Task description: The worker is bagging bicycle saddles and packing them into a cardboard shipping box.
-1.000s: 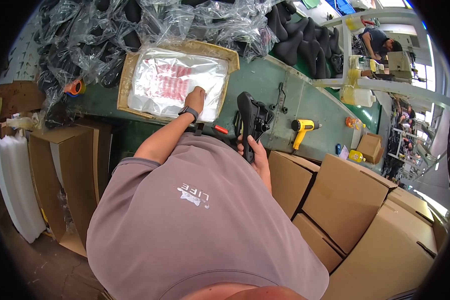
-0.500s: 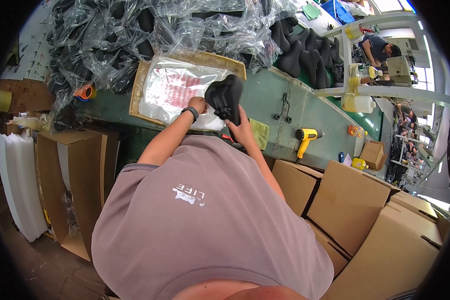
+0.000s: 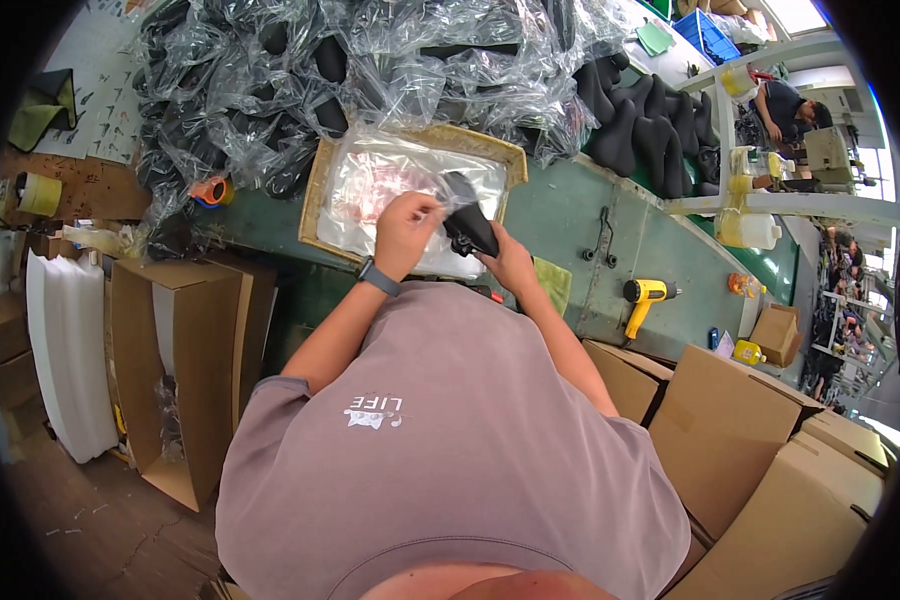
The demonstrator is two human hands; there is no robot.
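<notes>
My right hand grips a black bicycle saddle from below, held above the green table. My left hand, with a watch on its wrist, pinches the edge of a clear plastic bag right beside the saddle's nose. Under both hands lies a shallow cardboard tray stacked with flat clear bags. The saddle's lower part is hidden by my right hand.
A heap of bagged black saddles fills the table's far side, bare saddles at right. A yellow heat gun lies at right. Open cardboard boxes stand left, more boxes right. Another person works far right.
The saddle rose from beside my body up over the tray. My left hand left the stack of bags and now pinches one bag next to the saddle.
</notes>
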